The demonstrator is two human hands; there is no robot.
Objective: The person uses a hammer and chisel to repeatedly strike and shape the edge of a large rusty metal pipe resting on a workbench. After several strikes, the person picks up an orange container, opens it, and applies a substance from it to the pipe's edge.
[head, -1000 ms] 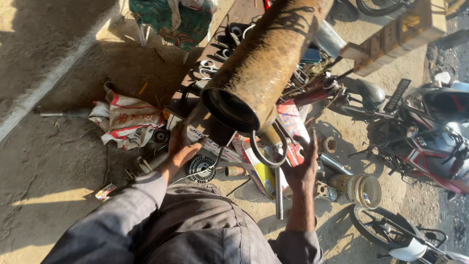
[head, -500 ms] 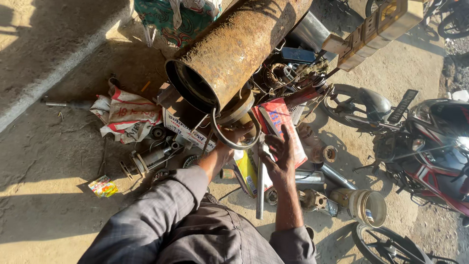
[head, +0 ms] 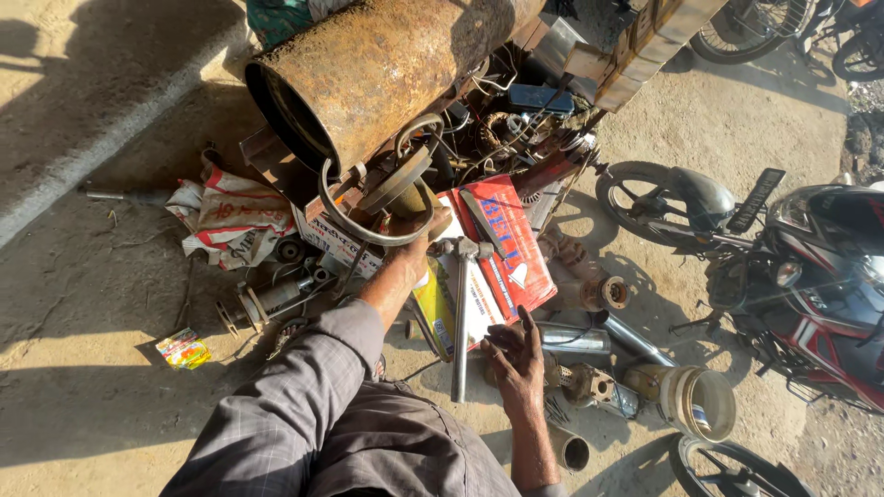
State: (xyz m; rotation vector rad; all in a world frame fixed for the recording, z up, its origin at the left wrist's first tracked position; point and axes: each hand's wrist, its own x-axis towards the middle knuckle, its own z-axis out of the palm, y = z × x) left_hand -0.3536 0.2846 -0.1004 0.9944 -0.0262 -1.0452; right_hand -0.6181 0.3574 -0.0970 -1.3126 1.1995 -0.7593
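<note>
The left hand (head: 419, 230) grips a curved grey metal ring assembly (head: 382, 198) at the mouth of the large rusty steel cylinder (head: 387, 64); its fingers are partly hidden behind the part. The right hand (head: 517, 354) rests loosely open, holding nothing, beside a long grey steel wrench (head: 460, 313) and red cardboard box (head: 502, 244).

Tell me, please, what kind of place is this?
Probably an outdoor roadside repair or scrap spot: a rusty metal cylinder over a heap of loose metal parts on bare ground, with a parked motorcycle beside it.
</note>
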